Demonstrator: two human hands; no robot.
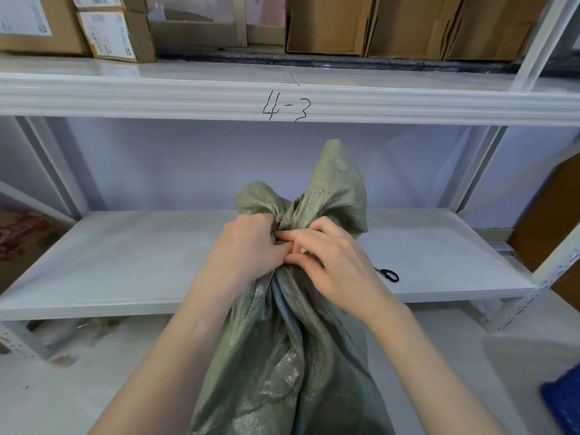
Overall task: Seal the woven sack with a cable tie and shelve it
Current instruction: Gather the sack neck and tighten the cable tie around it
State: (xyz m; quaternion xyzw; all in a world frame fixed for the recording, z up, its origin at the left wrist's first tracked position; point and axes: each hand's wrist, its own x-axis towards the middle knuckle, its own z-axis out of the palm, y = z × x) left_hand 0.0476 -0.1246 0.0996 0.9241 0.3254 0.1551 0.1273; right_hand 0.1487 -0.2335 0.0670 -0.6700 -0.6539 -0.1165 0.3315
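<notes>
Shiny green woven-plastic sack (pixel 282 356) — smooth, glossy white metal shelf (pixel 125 262), matt brown cardboard boxes (pixel 329 23).

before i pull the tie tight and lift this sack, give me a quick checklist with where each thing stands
1. Neck gathered: ok. The left hand grips the bunched neck of the woven sack.
2. Tie being worked: cannot tell. The right hand pinches at the neck, but the cable tie itself is hidden under the fingers.
3. Tie closed: cannot tell, for the same reason.
4. Loose top above the grip: ok. The fabric stands up free above both hands.
5. Landing spot: ok. The lower shelf behind the sack has bare room on the left.
6. Stray item: not ok. A small black object lies on that shelf, right of the sack.
</notes>
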